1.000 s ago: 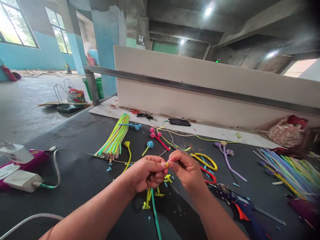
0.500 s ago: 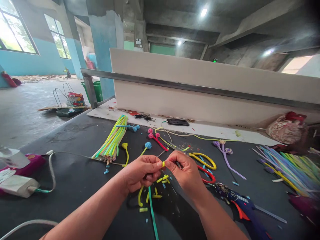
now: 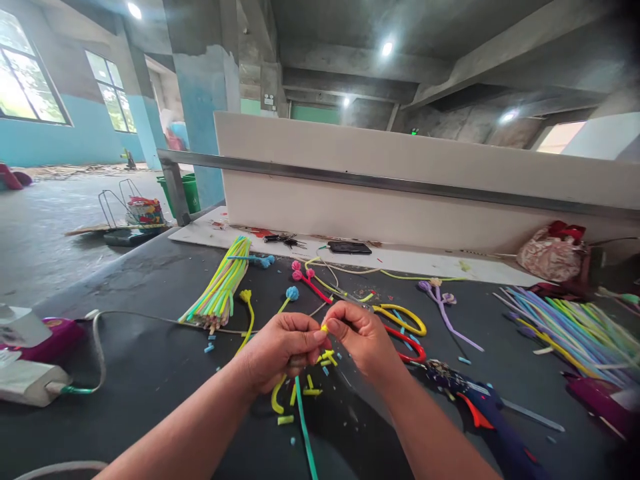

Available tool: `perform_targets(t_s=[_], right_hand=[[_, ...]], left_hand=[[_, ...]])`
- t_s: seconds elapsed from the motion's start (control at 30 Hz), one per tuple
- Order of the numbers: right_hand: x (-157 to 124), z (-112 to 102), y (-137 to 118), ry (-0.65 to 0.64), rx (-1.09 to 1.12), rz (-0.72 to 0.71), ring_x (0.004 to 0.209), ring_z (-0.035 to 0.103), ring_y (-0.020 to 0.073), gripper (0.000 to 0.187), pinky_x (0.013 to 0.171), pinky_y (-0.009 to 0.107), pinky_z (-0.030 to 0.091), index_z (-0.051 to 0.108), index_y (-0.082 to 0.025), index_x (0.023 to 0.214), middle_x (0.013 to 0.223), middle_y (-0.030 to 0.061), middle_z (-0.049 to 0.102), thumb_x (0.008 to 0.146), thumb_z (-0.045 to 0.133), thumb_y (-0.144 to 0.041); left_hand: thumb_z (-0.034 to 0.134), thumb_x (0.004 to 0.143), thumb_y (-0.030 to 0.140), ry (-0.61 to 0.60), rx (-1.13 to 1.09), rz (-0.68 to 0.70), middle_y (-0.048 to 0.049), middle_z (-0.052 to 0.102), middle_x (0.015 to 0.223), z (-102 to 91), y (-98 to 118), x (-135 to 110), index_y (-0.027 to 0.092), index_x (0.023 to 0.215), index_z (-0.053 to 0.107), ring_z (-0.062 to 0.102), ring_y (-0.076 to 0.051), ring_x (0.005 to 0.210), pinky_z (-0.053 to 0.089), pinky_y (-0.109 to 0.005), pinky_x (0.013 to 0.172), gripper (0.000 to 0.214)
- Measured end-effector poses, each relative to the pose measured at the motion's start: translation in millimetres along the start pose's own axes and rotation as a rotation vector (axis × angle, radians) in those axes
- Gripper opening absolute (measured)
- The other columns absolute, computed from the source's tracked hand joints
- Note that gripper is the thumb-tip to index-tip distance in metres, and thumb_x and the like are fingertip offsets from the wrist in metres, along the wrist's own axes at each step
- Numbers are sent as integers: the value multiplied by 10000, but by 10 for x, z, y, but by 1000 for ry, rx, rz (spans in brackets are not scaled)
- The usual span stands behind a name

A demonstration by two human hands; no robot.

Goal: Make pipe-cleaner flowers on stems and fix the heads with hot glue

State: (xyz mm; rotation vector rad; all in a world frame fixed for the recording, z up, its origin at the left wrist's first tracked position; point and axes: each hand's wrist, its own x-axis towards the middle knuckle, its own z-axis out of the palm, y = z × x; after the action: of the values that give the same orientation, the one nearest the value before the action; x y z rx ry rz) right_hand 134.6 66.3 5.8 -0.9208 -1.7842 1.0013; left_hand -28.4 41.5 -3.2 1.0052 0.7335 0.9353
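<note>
My left hand (image 3: 284, 348) and my right hand (image 3: 367, 341) meet above the dark table, both pinching one small yellow piece (image 3: 325, 328) between thumbs and fingertips. Most of that piece is hidden by the fingers. Under the hands lie several short yellow cut pieces (image 3: 313, 392) and a long teal strand (image 3: 305, 427). Just right of my right hand are scissors (image 3: 425, 325) with one yellow and one red handle loop. A dark blue glue gun (image 3: 493, 407) with an orange trigger lies nearer on the right.
Behind the hands lie a bundle of pastel stems (image 3: 220, 280), a pink flower stem (image 3: 316, 288), a blue ball-topped stem (image 3: 292, 293) and a purple one (image 3: 447, 313). A phone (image 3: 350, 248) rests by the white panel (image 3: 400, 213). White chargers (image 3: 30, 380) and cables sit at left.
The view has shifted slightly, so the background sits a little left and the ceiling shows more. Both hands keep pinching the yellow piece, with a small shift of the fingers.
</note>
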Motion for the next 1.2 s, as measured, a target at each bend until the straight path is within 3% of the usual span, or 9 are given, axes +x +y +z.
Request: perform_targets(t_s=[0.23, 0.4, 0.53, 0.63, 0.73, 0.83, 0.97, 1.1, 1.2], right_hand=[[-13, 100, 117, -17, 102, 62, 548, 464, 127, 303, 536, 251, 405, 491, -199, 705, 598, -29, 486, 843, 508, -469], [9, 132, 83, 26, -69, 21, 590, 449, 128, 249, 568, 244, 375, 504, -225, 906, 688, -27, 490, 905, 384, -443], [-148, 262, -8, -150, -341, -14, 517, 433, 124, 148, 557, 251, 315, 583, -227, 676, 545, -51, 518, 728, 663, -340], [-289, 408, -42, -240, -501, -37, 516, 491, 144, 194, 638, 284, 346, 642, -242, 688, 514, -49, 576, 564, 789, -270], [-360, 431, -56, -218, -608, -24, 545, 552, 163, 159, 668, 293, 371, 657, -243, 781, 562, -30, 629, 638, 727, -233], [-455, 161, -103, -94, -687, 44, 579, 579, 164, 127, 596, 256, 390, 613, -247, 913, 635, -17, 648, 809, 545, -276], [-829, -617, -159, 210, -848, 227, 692, 617, 200, 263, 640, 289, 426, 527, -220, 1043, 792, 44, 679, 870, 396, -370], [-1325, -1290, -69, 394, -1031, 472, 719, 622, 258, 216, 666, 359, 418, 530, -210, 826, 773, 102, 679, 834, 404, -386], [-1508, -1437, 73, 351, -1062, 614, 650, 621, 262, 269, 601, 345, 409, 530, -214, 694, 672, 95, 665, 791, 489, -461]], left_hand=[[734, 677, 324, 43, -22, 8, 32, 484, 449, 37, 0, 8, 103, 608, 635, 277, -5, 332, 146, -162, 327, 252], [714, 711, 324, 128, -166, 115, 47, 478, 518, -150, 185, -21, 110, 721, 646, 230, 9, 370, 122, -124, 337, 225], [699, 730, 301, 172, -225, 189, 67, 450, 561, -304, 301, -51, 134, 884, 629, 199, 8, 396, 109, -104, 354, 238], [693, 735, 299, 156, -228, 190, 67, 464, 559, -300, 287, -55, 168, 951, 592, 213, -3, 392, 109, -106, 355, 272], [678, 747, 317, 120, -212, 152, 46, 504, 573, -231, 213, -43, 171, 901, 578, 253, -12, 394, 119, -112, 354, 236], [672, 754, 314, 70, -191, 93, 1, 552, 634, -167, 126, -33, 134, 894, 605, 330, -23, 436, 174, -115, 368, 237], [680, 762, 288, 29, -183, 59, -1, 545, 672, -143, 40, -27, 114, 910, 639, 339, -17, 465, 210, -108, 379, 232], [674, 775, 288, -2, -164, 17, 7, 536, 646, -136, 5, -29, 118, 854, 639, 324, -15, 455, 203, -102, 368, 190], [666, 780, 312, -31, -123, -16, 18, 521, 620, -117, -1, -45, 130, 847, 635, 305, -17, 438, 181, -108, 351, 197]])
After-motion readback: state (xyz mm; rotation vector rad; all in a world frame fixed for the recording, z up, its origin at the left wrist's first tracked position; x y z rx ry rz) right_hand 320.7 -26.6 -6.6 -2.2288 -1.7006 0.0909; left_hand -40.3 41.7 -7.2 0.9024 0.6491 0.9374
